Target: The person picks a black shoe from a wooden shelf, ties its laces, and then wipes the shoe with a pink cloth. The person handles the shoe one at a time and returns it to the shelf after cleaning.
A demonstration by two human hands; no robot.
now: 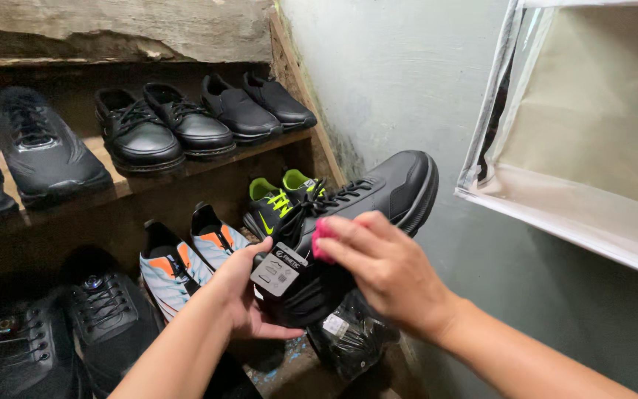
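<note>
1. Pinched between the bunched fingertips of the right hand (385, 270): a small pink cloth (321, 240), pressed against the upper of a black lace-up sneaker (367, 210).
2. Curled under the heel end of that sneaker: the fingers of the left hand (249, 295), thumb up beside a grey hang tag (280, 270) dangling from the shoe.
3. Held in the air in front of the wooden shoe rack (208, 166), toe pointing up and to the right toward the pale green wall (407, 81).
4. Directly below the sneaker: a crumpled dark plastic bag (348, 336) with a white label.
5. Just behind the sneaker, on the lower shelf: a black pair with neon-yellow laces (278, 203); to its left, a pale blue and orange pair (182, 258).
6. Further left and lower: black shoes with round dial fasteners (101, 307).
7. On the upper shelf: black leather lace-ups (160, 129), black slip-ons (256, 103), black mesh trainers (42, 148).
8. At the right: a cabinet of clear plastic and beige fabric (592, 111), well apart from both hands.
</note>
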